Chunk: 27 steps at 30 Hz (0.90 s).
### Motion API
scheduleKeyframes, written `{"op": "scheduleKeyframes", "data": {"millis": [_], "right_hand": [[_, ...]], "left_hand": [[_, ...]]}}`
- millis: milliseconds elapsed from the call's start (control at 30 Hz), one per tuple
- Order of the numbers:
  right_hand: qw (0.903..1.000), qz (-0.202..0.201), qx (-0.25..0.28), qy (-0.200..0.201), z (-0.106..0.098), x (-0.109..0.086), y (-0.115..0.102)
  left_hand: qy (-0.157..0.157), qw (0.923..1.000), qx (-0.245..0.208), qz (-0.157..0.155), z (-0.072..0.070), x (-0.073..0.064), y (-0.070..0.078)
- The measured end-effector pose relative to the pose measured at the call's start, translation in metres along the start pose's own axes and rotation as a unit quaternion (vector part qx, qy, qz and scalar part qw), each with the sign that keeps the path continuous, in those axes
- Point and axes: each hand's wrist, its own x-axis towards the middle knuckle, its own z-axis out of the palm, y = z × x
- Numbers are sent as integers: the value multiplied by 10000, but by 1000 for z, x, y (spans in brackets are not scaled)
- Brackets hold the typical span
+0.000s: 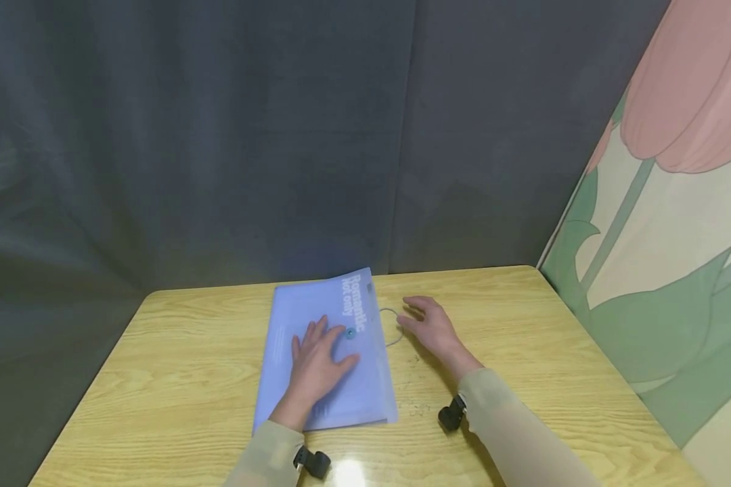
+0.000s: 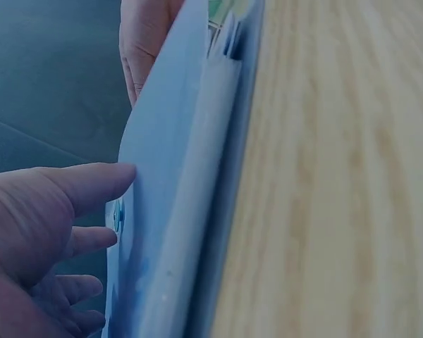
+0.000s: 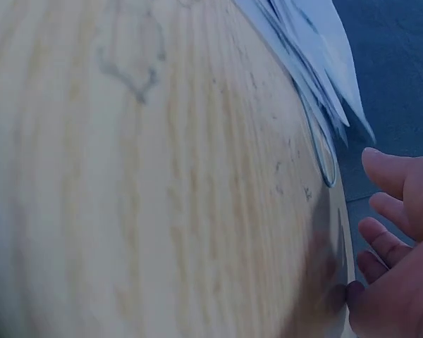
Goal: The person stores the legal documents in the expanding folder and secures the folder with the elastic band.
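Note:
A translucent blue document folder (image 1: 280,325) with white lettering lies on the table, its flap edge toward the right. On the flap sits a round blue-green button (image 1: 350,333). From the right edge a thin cord loop (image 1: 390,310) sticks out over the wood. My left hand (image 1: 317,368) is over the folder with its fingers spread, thumb and forefinger near the button. My right hand (image 1: 432,331) hovers beside the loop, fingers loosely bent and holding nothing. In the right wrist view a gap separates the fingers (image 3: 384,243) from the cord (image 3: 329,179).
The wooden table (image 1: 176,358) extends on both sides of the folder. A dark curtain (image 1: 268,135) hangs behind its far edge. At the right stands a wall panel painted with tulips (image 1: 676,237). Sheets (image 2: 229,35) show inside the folder's open edge in the left wrist view.

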Motion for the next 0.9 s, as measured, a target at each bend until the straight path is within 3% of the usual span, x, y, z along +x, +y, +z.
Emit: {"op": "scheduleKeyframes", "data": {"millis": [900], "right_hand": [[9956,-183,-913,-26,10,6,1]], "left_hand": [[-307,9964,784,-86,2,-2,-6]]}}
